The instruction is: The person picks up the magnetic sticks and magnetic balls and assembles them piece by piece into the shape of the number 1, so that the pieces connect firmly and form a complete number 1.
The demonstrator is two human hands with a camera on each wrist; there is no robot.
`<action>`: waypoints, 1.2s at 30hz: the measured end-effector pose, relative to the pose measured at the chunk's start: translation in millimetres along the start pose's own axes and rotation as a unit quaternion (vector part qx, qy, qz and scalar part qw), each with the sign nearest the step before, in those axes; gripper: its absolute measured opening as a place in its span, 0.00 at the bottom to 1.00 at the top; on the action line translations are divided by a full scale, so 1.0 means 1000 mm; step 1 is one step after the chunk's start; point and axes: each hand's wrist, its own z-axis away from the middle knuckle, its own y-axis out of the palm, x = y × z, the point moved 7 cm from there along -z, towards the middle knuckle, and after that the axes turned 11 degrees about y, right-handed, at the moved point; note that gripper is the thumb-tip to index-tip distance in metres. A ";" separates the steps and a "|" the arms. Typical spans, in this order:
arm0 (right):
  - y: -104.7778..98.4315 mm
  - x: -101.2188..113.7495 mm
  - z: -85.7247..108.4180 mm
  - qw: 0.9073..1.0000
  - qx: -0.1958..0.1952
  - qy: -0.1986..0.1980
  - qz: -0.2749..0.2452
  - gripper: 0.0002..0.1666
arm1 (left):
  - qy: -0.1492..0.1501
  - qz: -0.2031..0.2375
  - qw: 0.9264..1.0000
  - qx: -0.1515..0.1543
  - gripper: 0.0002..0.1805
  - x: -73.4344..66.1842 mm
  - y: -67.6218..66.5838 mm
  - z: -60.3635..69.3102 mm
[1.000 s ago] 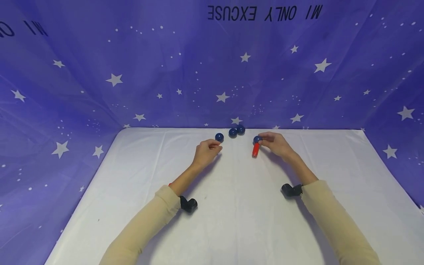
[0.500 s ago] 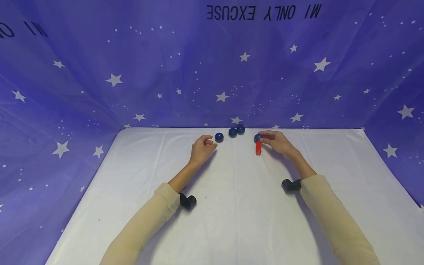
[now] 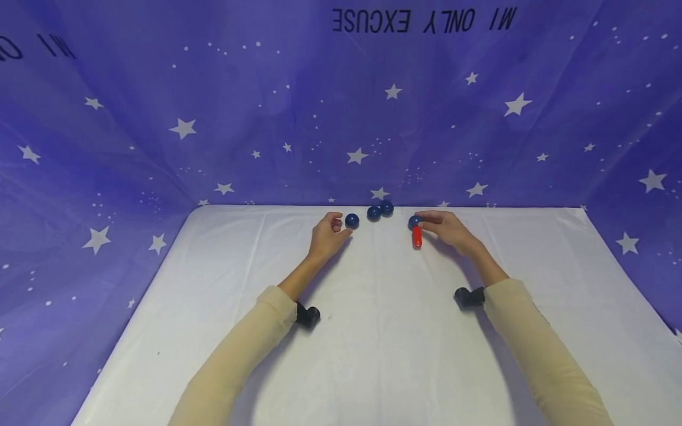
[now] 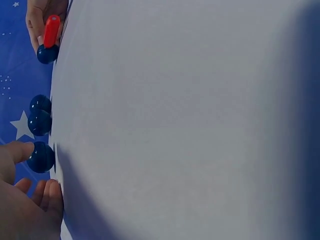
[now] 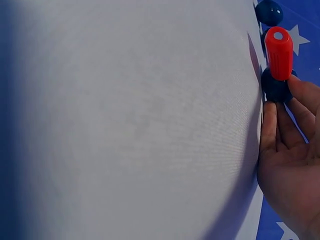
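In the head view my left hand (image 3: 327, 236) is spread beside a shiny blue ball (image 3: 352, 221) near the table's far edge. Its thumb and fingers stand apart, and in the left wrist view the thumb tip overlaps the ball's edge; contact cannot be told. My right hand (image 3: 446, 228) pinches another blue ball (image 3: 414, 222) between thumb and fingers. A red handle-like piece (image 3: 417, 237) sticks out from that ball toward me; its pale end spot shows in the right wrist view. How the two join is hidden.
Two more blue balls, one nearer (image 3: 374, 213) and one behind it (image 3: 386, 208), sit close together between my hands. A white cloth covers the table (image 3: 362, 331). A purple starred curtain (image 3: 298, 106) rises right behind the far edge and at both sides.
My left hand has loosened from nearly closed fingertips, drawn back a little, then come forward beside the leftmost ball. In my right hand the red piece has swung slightly right and now points straight toward me.
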 end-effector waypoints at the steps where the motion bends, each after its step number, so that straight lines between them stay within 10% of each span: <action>1: 0.000 0.000 0.000 1.000 0.000 0.000 0.000 0.26 | 0.000 -0.004 1.000 -0.002 0.25 0.001 0.001 -0.001; 36: 0.002 0.025 0.022 0.999 0.027 0.013 -0.019 0.27 | 0.002 -0.052 0.999 0.010 0.22 0.001 0.015 -0.018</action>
